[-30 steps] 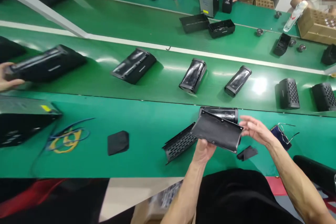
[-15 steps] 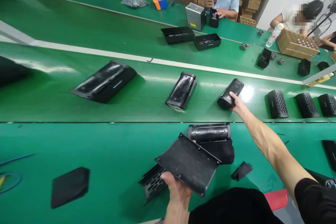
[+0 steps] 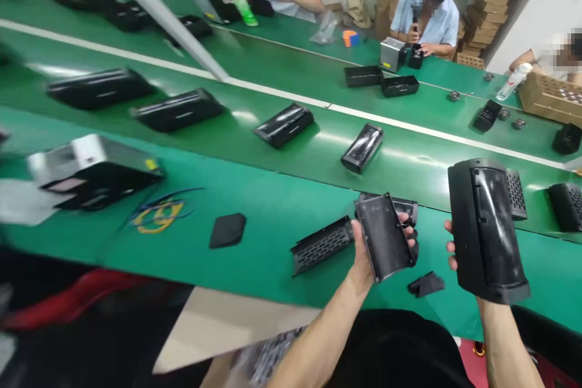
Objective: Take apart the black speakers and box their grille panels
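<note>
My left hand [image 3: 362, 254] grips a curved black cover panel [image 3: 384, 236], held upright over the near edge of the green bench. My right hand [image 3: 454, 248] holds a black speaker body [image 3: 488, 230] raised in front of me, its fingers wrapped behind it. Below the panel lie a black perforated grille [image 3: 321, 244] and another speaker body [image 3: 404, 206] on the bench. A small black piece [image 3: 426, 284] lies between my hands.
Several black speaker bodies [image 3: 362, 147] ride the green conveyor belt [image 3: 273, 157]. A black pad [image 3: 228, 230], coiled cables [image 3: 159, 213] and a silver box [image 3: 91, 170] lie at left. Other people work at the far bench beside black trays [image 3: 381, 80] and a cardboard box [image 3: 548, 94].
My right hand reached out to the belt, took a speaker body and lifted it back toward me. My left hand tilted the cover panel upright. The view swung left.
</note>
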Demonstrator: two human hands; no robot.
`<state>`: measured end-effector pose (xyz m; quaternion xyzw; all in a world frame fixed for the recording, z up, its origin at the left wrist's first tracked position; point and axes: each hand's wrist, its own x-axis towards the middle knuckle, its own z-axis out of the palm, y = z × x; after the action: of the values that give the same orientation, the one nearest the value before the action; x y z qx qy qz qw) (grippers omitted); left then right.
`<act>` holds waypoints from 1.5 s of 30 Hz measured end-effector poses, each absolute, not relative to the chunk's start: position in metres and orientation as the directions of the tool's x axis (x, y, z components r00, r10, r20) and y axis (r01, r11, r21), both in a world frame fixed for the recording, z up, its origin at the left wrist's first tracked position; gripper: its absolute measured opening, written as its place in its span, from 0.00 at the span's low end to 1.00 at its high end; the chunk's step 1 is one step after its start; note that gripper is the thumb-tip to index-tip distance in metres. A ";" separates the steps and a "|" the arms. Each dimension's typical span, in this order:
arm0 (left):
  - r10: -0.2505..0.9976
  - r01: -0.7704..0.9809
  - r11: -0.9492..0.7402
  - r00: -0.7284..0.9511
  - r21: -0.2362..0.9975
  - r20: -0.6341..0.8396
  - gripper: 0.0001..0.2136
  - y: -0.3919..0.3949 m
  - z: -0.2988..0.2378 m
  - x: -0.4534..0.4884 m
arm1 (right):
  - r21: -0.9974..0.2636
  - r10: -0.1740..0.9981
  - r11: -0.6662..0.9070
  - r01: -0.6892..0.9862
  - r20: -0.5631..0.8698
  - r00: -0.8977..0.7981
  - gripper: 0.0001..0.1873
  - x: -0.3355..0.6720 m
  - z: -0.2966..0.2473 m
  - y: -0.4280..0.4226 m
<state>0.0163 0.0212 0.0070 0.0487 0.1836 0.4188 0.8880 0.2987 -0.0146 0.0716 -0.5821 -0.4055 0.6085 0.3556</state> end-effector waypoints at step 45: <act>0.905 -0.885 0.378 0.290 0.273 -0.311 0.39 0.008 0.003 0.073 | -0.636 0.991 -0.012 0.772 -0.112 -0.076 0.58 0.223 0.112 -0.041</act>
<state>0.0726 0.0078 0.0028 0.0238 0.2104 0.5573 0.8029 0.2229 -0.0409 0.1125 -0.6518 -0.6760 0.2850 0.1921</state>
